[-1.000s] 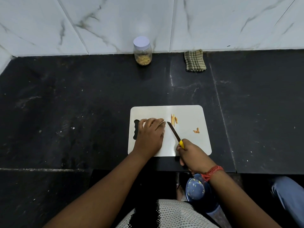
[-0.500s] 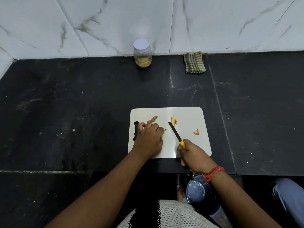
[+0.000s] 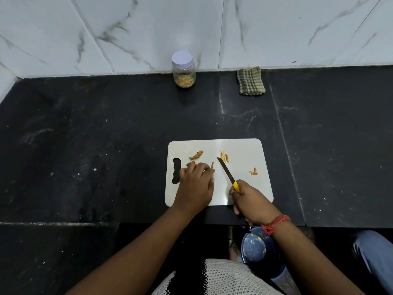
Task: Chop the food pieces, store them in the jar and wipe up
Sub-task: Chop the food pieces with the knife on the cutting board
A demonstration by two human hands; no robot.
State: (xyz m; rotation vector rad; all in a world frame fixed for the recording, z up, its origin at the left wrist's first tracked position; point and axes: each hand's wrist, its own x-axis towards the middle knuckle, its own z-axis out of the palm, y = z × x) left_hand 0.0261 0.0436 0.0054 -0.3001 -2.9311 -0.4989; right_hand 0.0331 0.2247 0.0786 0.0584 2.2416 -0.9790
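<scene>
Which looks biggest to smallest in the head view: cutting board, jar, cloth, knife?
1. Cutting board
2. Jar and cloth: look alike, not ranked
3. Knife, partly hidden in the right hand

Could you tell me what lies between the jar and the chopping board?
Only bare black counter separates the jar from the chopping board in the head view.

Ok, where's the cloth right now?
The cloth lies at the back of the black counter against the wall, right of the jar and beyond the cutting board.
</scene>
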